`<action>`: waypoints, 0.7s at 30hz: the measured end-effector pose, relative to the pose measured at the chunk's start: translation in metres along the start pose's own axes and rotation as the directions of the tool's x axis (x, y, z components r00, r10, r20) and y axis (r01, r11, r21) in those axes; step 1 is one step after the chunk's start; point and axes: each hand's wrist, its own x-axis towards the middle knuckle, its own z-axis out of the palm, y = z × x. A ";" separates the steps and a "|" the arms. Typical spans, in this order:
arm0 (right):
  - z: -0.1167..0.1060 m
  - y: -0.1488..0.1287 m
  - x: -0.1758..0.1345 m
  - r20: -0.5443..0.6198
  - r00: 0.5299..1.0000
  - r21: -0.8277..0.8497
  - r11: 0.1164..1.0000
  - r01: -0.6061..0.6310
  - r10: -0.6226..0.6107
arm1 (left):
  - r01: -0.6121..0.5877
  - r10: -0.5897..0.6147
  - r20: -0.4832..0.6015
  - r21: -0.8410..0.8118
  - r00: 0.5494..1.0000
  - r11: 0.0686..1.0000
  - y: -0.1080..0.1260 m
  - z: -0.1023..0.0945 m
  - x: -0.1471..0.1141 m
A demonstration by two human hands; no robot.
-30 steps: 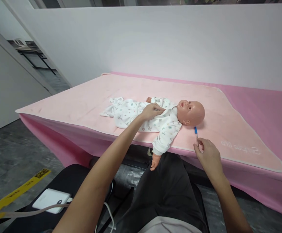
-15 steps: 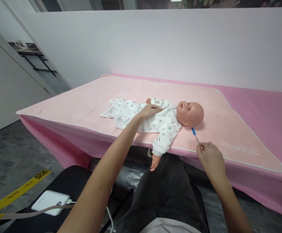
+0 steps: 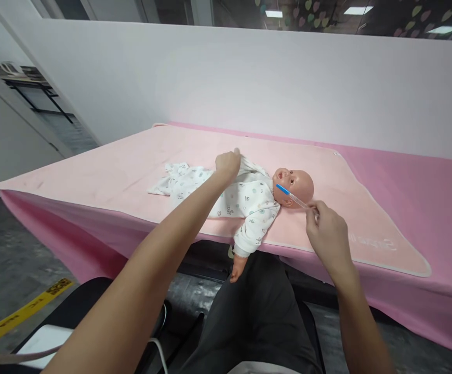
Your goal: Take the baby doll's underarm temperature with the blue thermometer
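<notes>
A baby doll (image 3: 294, 186) lies on its back, head to the right, in a white printed outfit (image 3: 245, 197). My left hand (image 3: 228, 165) is closed on the doll's far sleeve (image 3: 251, 166), holding it raised; the doll's far hand is hidden. Between the fingertips of my right hand (image 3: 327, 228) is a thin clear stick with a blue end, which looks like a thermometer (image 3: 296, 200). Its blue end points left, in front of the doll's face from this view. The doll's near arm (image 3: 239, 265) hangs over the table edge.
A pale pink mat (image 3: 113, 161) covers much of the table, over a darker pink cloth (image 3: 424, 192). Behind it stands a white wall (image 3: 288, 83). A black chair with a white device (image 3: 42, 343) and cable is at lower left.
My left hand has gone from the doll's belly to its far sleeve and lifted it. My right hand has raised the thermometer and turned its blue end leftward. The view has shifted slightly.
</notes>
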 end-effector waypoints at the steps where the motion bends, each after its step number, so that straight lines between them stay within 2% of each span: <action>1: 0.004 -0.006 0.009 -0.016 0.999 -0.020 0.999 0.031 -0.032 | -0.053 0.059 -0.049 0.107 0.997 0.993 0.004 -0.004 -0.004; 4: 0.019 -0.025 0.038 -0.035 0.991 -0.099 0.987 0.128 -0.132 | -0.234 0.288 -0.097 0.371 0.953 0.899 0.012 -0.018 -0.014; 8: 0.042 -0.051 0.071 0.013 0.970 -0.202 0.950 0.239 -0.242 | -0.331 0.421 -0.098 0.468 0.902 0.819 0.015 -0.033 -0.021; 12: 0.051 -0.072 0.096 0.066 0.955 -0.245 0.923 0.297 -0.289 | -0.370 0.482 -0.153 0.459 0.862 0.808 0.019 -0.039 -0.023; 16: 0.057 -0.082 0.116 0.116 0.959 -0.251 0.927 0.280 -0.259 | -0.412 0.516 -0.199 0.398 0.833 0.820 0.027 -0.039 -0.023; 21: 0.090 -0.082 0.137 0.172 0.966 -0.132 0.967 0.216 -0.193 | -0.431 0.510 -0.161 0.361 0.845 0.827 0.037 -0.039 -0.025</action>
